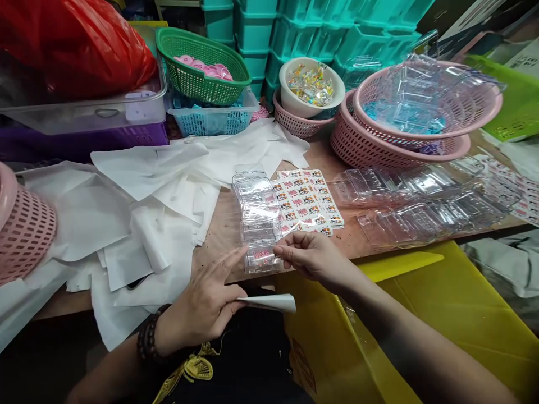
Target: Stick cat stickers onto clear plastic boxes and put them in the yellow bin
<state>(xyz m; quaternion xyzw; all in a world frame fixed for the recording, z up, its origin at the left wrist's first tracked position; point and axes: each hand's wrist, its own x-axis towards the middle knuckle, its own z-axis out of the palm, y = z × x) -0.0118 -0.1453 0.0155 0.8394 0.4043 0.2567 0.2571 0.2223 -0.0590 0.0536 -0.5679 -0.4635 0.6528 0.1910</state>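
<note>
My left hand (210,300), with a beaded bracelet at the wrist, pinches a folded white sheet (269,302) between thumb and finger. Its other fingers reach to the left edge of the nearest clear plastic case (261,256), which bears a small pink sticker. My right hand (309,255) has thumb and forefinger pressed together at that case's right edge; anything between them is too small to make out. Overlapping clear cases (255,196) run back from there in a column. Printed sticker sheets (309,202) with cat pictures lie just right of the column.
White backing papers (155,207) spread over the left side. Two rows of clear cases (433,213) lie at right. Pink baskets (400,147), a white bowl (311,106) and a green basket (202,92) stand behind. A yellow box (455,314) is below the table edge.
</note>
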